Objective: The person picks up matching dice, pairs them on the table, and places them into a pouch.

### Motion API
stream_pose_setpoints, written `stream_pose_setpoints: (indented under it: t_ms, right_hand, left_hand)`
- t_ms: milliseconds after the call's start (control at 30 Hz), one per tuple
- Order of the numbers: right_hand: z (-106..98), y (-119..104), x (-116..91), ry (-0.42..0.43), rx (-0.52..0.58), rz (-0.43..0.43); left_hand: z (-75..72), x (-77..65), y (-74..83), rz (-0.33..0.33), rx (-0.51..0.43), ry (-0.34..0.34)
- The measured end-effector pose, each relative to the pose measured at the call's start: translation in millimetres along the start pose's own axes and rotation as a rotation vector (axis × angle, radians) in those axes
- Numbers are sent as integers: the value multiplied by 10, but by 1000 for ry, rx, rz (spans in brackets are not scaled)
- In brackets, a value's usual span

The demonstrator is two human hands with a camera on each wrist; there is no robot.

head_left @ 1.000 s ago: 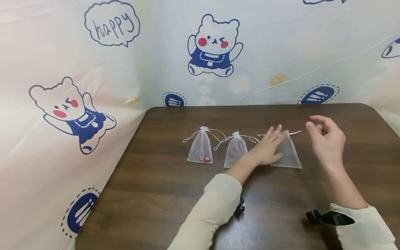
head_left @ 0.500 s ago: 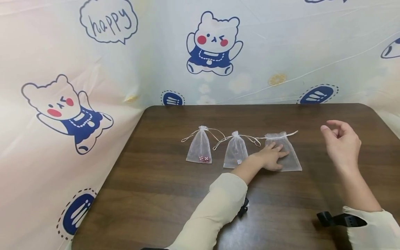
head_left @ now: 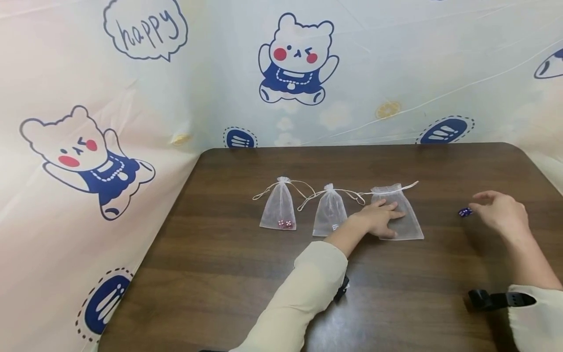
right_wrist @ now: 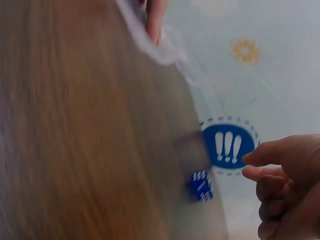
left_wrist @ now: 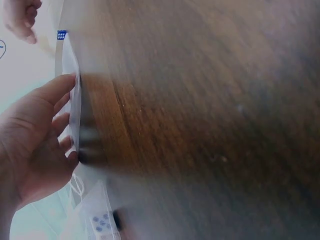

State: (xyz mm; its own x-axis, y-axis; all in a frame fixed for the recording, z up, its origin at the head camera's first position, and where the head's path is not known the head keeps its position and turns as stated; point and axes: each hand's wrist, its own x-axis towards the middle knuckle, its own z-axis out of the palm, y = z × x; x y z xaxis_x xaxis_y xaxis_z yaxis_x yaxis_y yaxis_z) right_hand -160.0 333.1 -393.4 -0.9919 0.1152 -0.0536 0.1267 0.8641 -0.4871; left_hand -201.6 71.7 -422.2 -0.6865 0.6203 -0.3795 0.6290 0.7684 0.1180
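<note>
My left hand lies with spread fingers on the right-hand sheer white drawstring bag, which is flat on the table. In the left wrist view, my left fingertips rest along that bag. To its right, my right hand is low over the table, thumb and forefinger slightly apart, the other fingers curled. Blue dice with white pips are on the table just by those fingertips. In the right wrist view a gap shows between the fingers and a blue die.
Two more sheer bags stand in the row at left, drawn at the neck: one bag has red dice in it, the middle bag a white die. A printed curtain hangs behind the brown table.
My left hand has come down onto the right-hand bag. My right hand has moved right and lower, and the blue dice now show by its fingertips.
</note>
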Motion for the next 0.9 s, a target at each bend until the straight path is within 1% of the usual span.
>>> stream_pose_setpoints:
  t_ms: [67, 200, 333, 467, 733, 900]
  right_hand:
    - [11, 56, 24, -43, -33, -16]
    - [44, 115, 70, -94, -84, -47]
    - [68, 138, 100, -113, -113, -28]
    - [91, 132, 120, -125, -117, -19]
    - [129, 122, 121, -115, -104, -22]
    - [109, 98, 89, -60, -78, -34]
  left_hand:
    - [0, -1, -10, -4, -15, -5]
    - [-6, -5, -28, -6, -18, -4]
    - [-4, -9, -33, 1, -21, 4]
    - [5, -5, -41, 6, -27, 8]
    - [13, 3, -41, 11, -11, 15]
    - [8, 1, -42, 4, -16, 10]
